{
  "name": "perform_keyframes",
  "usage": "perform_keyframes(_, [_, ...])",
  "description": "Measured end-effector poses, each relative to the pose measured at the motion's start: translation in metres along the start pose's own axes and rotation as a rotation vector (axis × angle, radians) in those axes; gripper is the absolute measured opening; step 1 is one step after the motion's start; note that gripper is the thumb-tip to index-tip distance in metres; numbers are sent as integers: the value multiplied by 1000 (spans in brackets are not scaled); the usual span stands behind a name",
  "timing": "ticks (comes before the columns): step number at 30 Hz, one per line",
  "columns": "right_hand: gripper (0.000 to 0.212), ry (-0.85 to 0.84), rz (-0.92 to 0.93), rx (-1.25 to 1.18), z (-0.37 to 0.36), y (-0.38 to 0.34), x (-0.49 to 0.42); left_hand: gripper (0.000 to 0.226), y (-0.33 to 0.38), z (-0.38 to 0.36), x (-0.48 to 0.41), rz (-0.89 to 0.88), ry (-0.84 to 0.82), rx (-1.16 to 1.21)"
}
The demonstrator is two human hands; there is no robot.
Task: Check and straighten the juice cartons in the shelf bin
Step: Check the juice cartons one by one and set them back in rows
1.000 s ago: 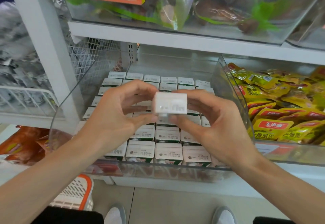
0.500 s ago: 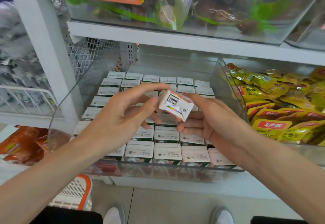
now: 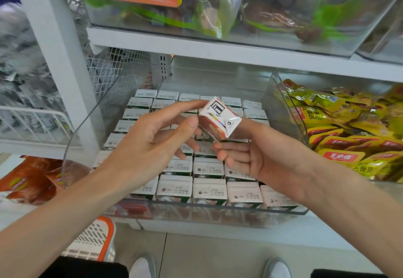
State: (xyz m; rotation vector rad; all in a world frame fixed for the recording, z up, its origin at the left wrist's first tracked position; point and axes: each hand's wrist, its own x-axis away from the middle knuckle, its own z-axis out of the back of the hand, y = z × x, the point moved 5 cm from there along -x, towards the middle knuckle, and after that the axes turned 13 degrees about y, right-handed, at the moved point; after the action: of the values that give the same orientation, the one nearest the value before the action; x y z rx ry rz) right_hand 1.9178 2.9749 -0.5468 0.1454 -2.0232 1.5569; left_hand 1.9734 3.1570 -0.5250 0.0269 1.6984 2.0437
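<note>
A small juice carton (image 3: 220,116) is held tilted above the clear shelf bin (image 3: 218,213), its printed bottom flap turned toward me. My left hand (image 3: 148,146) pinches its left edge between thumb and forefinger. My right hand (image 3: 259,155) cups it from below and behind, fingers curled under it. Several rows of white-topped cartons (image 3: 209,187) stand upright in the bin beneath both hands; the middle rows are partly hidden by my hands.
A bin of yellow snack packets (image 3: 349,125) sits to the right behind a clear wall. Bagged goods fill the bin on the shelf above (image 3: 218,5). A white wire basket (image 3: 32,120) hangs at left, and an orange-rimmed shopping basket (image 3: 96,242) stands on the floor.
The carton has been turned over between both hands, from its white top facing me to its printed bottom flap facing me. It has also tilted and shifted slightly right.
</note>
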Motion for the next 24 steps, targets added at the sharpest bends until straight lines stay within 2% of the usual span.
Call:
perform_keyframes(3, [28, -33, 93, -47, -3, -4, 1, 40, 0, 1, 1, 8, -7, -2])
perform_keyframes(6, [42, 81, 372, 57, 2, -13, 1, 43, -2, 2, 0, 28, -6, -30])
perform_keyframes(9, [36, 131, 660, 206, -1, -22, 9, 61, -4, 3, -2, 4, 8, -146])
perform_keyframes(13, [35, 72, 927, 326, -10, -22, 18, 44, -8, 11, -5, -24, 81, -203])
perform_keyframes(17, [36, 27, 1047, 472, -14, -17, 20, 43, -13, 16, -6, -22, 96, -212])
perform_keyframes(21, [38, 74, 1128, 567, -17, -21, 16, 49, -20, 19, -8, 52, 109, -230])
perform_keyframes(24, [36, 129, 1066, 492, -19, -25, 5, 56, -29, 33, -9, 102, 159, -481])
